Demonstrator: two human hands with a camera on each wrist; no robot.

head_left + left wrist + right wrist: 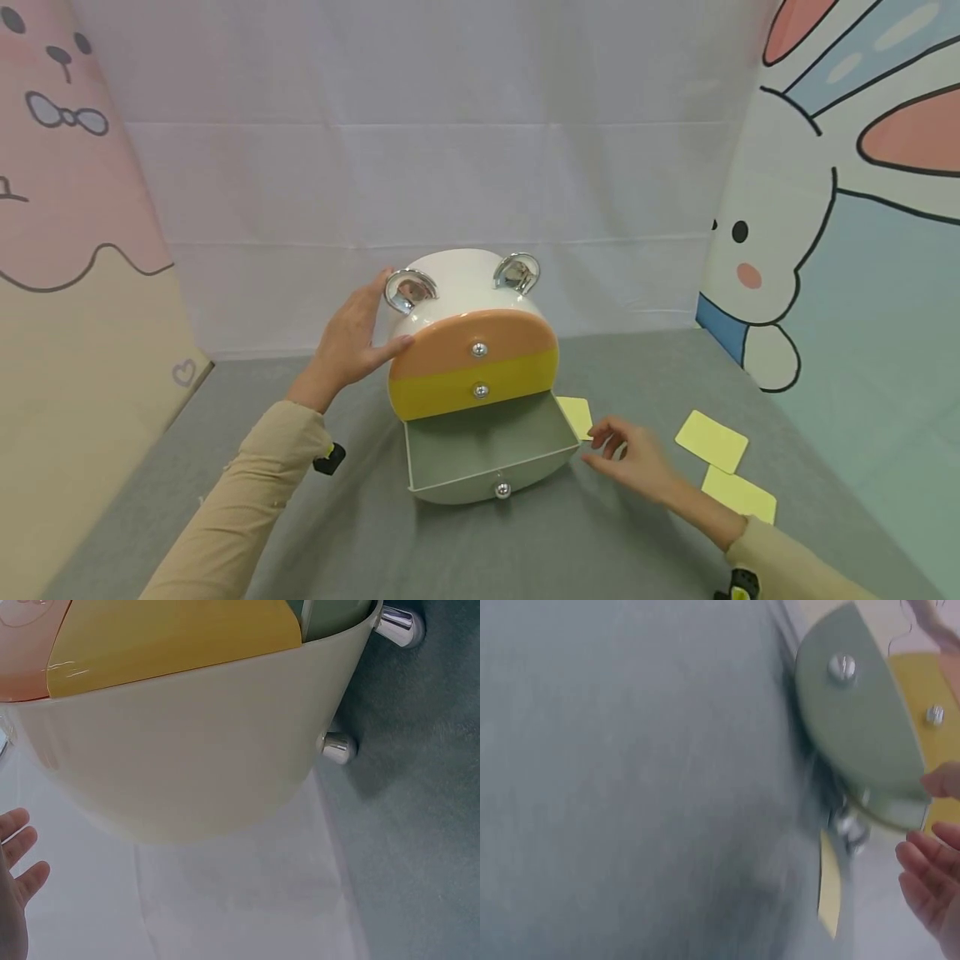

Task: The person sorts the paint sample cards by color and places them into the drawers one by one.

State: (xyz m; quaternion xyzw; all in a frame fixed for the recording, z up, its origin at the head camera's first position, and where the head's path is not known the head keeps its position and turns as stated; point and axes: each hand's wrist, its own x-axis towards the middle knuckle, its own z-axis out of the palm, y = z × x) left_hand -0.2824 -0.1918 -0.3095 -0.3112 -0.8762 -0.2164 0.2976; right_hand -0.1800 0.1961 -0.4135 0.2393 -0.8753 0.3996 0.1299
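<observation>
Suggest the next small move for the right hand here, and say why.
Probably pinch the nearest yellow card beside the open green drawer. The right hand hovers by that card with loosely curled fingers holding nothing, the drawer looks empty, and the left hand rests on the cabinet, steadying it.

Glossy plastic drawer box (457, 292), chrome knobs (480, 350), matt grey cloth (600, 533)

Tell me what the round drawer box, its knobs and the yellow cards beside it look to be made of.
Drawer box: likely glossy plastic; the white shell is smooth and shows soft highlights.
Knobs: chrome-look metal or plated plastic; mirror-bright reflections, which of the two cannot be told.
Yellow cards: probably matte paper or thin card; flat, thin, no shine.
Left hand rests on the shell.
</observation>
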